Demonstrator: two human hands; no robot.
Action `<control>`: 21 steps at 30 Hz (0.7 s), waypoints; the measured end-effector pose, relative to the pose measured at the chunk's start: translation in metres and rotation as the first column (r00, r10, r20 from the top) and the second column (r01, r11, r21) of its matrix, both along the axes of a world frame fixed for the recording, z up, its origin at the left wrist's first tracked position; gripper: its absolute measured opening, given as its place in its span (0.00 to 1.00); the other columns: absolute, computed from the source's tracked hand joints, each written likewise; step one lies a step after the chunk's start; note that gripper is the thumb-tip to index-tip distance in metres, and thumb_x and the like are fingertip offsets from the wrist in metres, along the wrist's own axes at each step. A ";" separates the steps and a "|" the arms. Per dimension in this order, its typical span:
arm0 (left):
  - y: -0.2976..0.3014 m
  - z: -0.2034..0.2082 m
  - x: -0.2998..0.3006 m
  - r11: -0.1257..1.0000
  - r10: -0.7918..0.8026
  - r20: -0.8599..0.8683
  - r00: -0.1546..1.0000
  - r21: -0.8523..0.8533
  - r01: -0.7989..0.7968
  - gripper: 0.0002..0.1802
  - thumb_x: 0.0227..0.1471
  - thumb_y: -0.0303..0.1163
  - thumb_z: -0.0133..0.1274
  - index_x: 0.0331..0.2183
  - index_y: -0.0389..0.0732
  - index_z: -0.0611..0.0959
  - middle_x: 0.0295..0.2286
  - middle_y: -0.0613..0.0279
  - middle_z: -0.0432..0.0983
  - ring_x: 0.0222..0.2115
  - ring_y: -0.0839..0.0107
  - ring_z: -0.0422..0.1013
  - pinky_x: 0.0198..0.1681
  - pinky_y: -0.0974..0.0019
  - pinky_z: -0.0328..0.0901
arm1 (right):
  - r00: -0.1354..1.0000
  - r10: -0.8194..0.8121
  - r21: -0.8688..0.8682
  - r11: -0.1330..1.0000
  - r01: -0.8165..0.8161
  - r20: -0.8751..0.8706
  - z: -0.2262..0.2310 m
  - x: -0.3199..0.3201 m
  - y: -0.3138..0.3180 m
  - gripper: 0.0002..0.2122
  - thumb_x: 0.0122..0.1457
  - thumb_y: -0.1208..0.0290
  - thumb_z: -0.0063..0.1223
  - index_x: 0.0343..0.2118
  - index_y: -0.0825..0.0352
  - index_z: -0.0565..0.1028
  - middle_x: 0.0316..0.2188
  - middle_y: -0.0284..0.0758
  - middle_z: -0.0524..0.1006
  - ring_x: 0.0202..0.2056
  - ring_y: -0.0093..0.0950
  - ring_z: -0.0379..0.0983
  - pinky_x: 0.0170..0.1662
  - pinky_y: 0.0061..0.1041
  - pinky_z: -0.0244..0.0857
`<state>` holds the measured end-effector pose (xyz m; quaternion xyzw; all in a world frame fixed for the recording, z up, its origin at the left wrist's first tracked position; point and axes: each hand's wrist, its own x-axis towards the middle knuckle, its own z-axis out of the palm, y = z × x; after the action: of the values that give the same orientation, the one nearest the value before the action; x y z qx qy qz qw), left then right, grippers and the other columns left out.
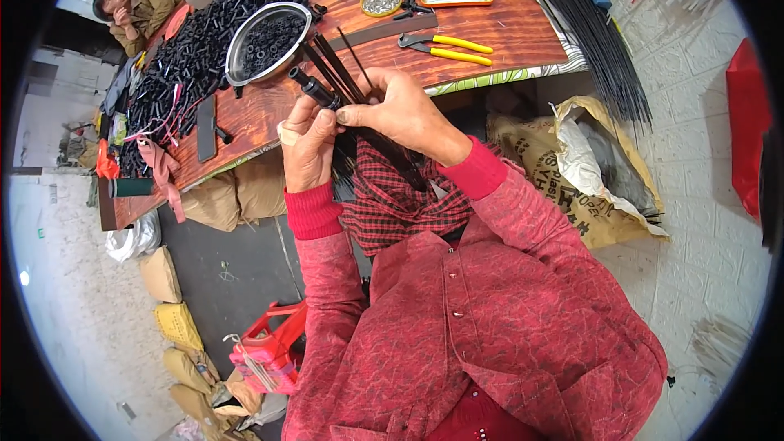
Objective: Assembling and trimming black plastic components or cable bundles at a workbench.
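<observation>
The left hand [309, 147] has its grip clamped on a black fitting [320, 93] near the table [523, 33]. The right hand [408, 114] puts its thumb there; what those fingers clasp, I can't tell. Black rods [339, 68] rise alongside; yellow-handled pliers [461, 55] lie beyond.

Reddish wooden table [531, 37] here is half buried in black plastic bits [180, 77], plus metal bowl [238, 42], yellow-handled pliers [459, 55], yellow tray [457, 5], maybe a phone [207, 131].
</observation>
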<state>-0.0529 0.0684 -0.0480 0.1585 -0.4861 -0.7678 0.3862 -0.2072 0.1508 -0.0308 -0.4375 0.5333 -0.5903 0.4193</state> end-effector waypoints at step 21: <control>-0.027 -0.035 0.026 0.895 -0.432 -0.342 0.834 -0.046 0.444 0.11 0.58 0.40 0.49 0.42 0.52 0.81 0.29 0.56 0.70 0.32 0.62 0.68 0.35 0.62 0.67 | 0.909 0.159 -0.129 0.985 -0.117 0.385 -0.001 0.031 0.032 0.07 0.57 0.76 0.59 0.33 0.70 0.72 0.29 0.29 0.75 0.29 0.17 0.71 0.32 0.17 0.68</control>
<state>-0.0270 0.0415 -0.0831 -0.0866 -0.4211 -0.8597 0.2760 -0.1766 0.1829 -0.0314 -0.3675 0.3746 -0.6618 0.5354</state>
